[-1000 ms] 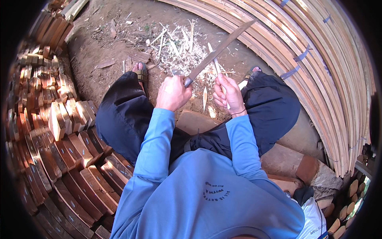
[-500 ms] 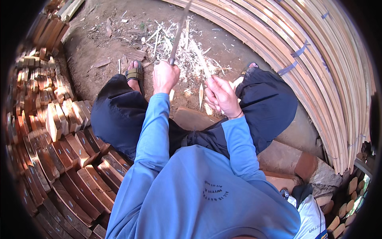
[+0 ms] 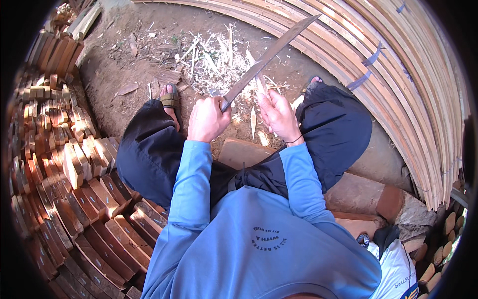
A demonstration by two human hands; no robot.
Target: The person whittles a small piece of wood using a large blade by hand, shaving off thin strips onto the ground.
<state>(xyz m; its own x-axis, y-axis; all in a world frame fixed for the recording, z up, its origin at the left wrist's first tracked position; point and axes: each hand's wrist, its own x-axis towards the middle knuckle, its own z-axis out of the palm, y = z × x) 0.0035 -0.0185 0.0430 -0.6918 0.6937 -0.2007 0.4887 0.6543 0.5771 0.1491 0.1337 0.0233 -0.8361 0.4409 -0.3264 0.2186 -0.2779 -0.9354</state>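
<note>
My left hand (image 3: 208,119) is closed around the handle of a machete (image 3: 279,47). The long blade slants up and to the right, crossing in front of a pale wooden stick (image 3: 261,85). That stick stands nearly upright in my right hand (image 3: 280,115), whose fingers wrap its lower end. I cannot tell whether the blade touches the wood. Below and between the hands, a small pointed piece of wood (image 3: 253,123) lies on the dirt. Pale wood shavings (image 3: 214,62) are scattered beyond my hands.
Stacked wooden blocks (image 3: 94,209) fill the left side. Long bent wooden strips (image 3: 358,55), tied with bluish bands, curve along the right. A flat stone slab (image 3: 239,152) lies between my legs. At lower right sits a white bag (image 3: 398,271), beside more cut wood (image 3: 428,271).
The machete has swung from pointing nearly straight ahead to slanting right across the stick. My left hand has come slightly nearer and right; my right hand has barely moved.
</note>
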